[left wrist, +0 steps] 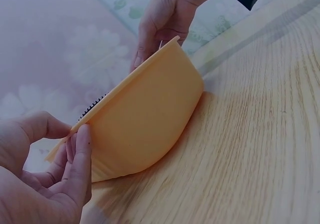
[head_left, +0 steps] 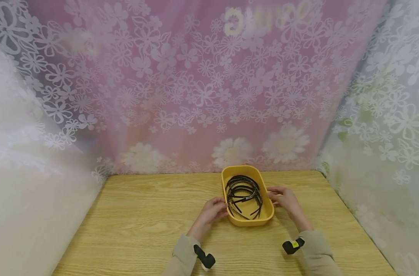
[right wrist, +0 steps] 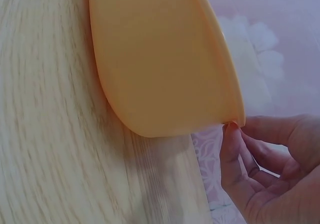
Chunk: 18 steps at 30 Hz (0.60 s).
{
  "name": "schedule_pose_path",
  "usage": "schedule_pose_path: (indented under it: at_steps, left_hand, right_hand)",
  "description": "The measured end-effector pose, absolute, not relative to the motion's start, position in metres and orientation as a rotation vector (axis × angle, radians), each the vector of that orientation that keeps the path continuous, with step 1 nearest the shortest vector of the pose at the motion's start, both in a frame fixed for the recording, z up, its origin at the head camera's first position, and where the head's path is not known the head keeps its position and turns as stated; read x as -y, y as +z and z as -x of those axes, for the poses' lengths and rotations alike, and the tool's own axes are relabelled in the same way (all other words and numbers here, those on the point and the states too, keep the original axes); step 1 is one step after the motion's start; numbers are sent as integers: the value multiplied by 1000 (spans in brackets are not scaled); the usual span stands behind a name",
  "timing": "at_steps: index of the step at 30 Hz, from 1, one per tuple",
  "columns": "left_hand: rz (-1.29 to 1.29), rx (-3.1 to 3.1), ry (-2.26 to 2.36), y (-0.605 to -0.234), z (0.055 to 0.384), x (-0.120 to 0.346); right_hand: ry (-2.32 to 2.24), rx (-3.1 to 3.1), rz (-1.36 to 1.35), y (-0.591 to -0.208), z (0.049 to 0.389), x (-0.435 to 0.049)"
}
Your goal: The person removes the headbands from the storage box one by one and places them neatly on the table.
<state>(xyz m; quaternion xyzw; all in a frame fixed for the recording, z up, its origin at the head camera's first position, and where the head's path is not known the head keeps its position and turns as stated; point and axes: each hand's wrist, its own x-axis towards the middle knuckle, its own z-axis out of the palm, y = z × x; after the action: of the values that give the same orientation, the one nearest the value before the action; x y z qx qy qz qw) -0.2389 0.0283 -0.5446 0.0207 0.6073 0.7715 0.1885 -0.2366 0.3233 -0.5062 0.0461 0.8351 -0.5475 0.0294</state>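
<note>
A yellow plastic bin (head_left: pixel 233 221) with rounded corners stands near the back of the wooden table, turned slightly. Several black headbands (head_left: pixel 244 188), some with comb teeth, lie in a heap inside it. My left hand (head_left: pixel 212 212) pinches the bin's left rim between thumb and fingers, as the left wrist view also shows with the hand (left wrist: pixel 50 169) at the rim. On the opposite side my right hand (head_left: pixel 286 200) pinches the right rim; the right wrist view has its fingertips (right wrist: pixel 231 131) under the lip.
The wooden table (head_left: pixel 154 222) reaches back to a pink flowered curtain (head_left: pixel 182 96). Pale curtains hang along the left (head_left: pixel 33 172) and right (head_left: pixel 396 153) sides. Each wrist wears a small black camera, left (head_left: pixel 205 257) and right (head_left: pixel 292 246).
</note>
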Motion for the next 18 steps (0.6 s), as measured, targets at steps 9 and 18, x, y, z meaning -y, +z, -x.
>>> schedule_pose_path:
  at_steps: [9,18]
  left_hand:
    - [-66,-1688,2181,-549,238,-18]
    - [-60,-1695,2181,-548,239,-10]
  right_hand:
    - [-1703,-2576,-131,-509,236,-314]
    - [-1744,-2564,-120,-509,239,-307]
